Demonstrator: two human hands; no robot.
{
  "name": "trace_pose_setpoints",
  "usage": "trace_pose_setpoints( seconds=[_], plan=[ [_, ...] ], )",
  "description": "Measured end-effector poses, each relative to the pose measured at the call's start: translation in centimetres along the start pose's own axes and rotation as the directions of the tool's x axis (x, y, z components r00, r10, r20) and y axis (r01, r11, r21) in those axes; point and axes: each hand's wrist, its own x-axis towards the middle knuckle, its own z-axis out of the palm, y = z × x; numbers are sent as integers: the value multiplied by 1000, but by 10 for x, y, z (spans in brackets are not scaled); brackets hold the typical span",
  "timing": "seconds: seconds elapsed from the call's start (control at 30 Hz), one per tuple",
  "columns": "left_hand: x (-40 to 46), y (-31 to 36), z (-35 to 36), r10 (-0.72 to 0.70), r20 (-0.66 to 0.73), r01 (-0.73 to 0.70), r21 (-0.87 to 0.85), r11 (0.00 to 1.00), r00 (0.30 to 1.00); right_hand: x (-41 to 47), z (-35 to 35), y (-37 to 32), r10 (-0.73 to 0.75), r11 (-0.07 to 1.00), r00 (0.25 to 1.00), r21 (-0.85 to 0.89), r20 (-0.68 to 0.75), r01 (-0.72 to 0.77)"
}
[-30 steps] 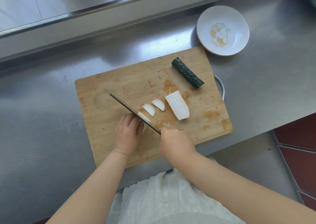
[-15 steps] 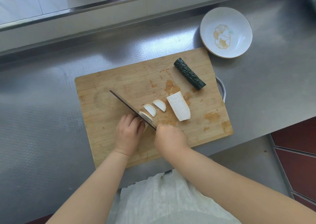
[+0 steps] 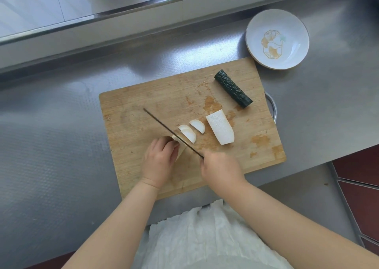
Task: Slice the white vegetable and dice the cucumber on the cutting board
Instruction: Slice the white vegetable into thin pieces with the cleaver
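Both hands curl: left holding white vegetable, right gripping knife.

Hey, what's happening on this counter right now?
A person is slicing a white vegetable on a wooden cutting board. The left hand grips the white piece being cut, while the right hand holds a thin dark knife across it. A few white half-round slices lie beside the blade, next to a larger uncut white chunk. The dark green cucumber piece lies untouched near a white patterned dish.
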Motion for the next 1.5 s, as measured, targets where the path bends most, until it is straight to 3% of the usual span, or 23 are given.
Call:
trace_pose_setpoints(
  seconds=[0.27, 0.87, 1.07, 1.27, 1.5],
  plan=[
    [-1, -3, 0, -43, 59, 46, -48, 998, 997, -13, 4, -8, -12, 997, 1000, -81, -3, 11],
    [-1, -15, 15, 34, -74, -35, -20, 999, 997, 11, 3, -19, 59, 997, 992, -56, 108, -53],
    [-2, -15, 16, 67, -85, -69, -18, 997, 994, 20, 7, -14, 90, 996, 986, 12, 143, -93],
    [-4, -13, 11, 93, -85, -92, 8, 996, 992, 31, -5, 0, 129, 957, 979, 239, 159, -165],
    [-1, -5, 4, 65, -73, -63, 33, 997, 995, -7, 2, -5, -18, 999, 1000, -47, 6, 18]
  ],
)
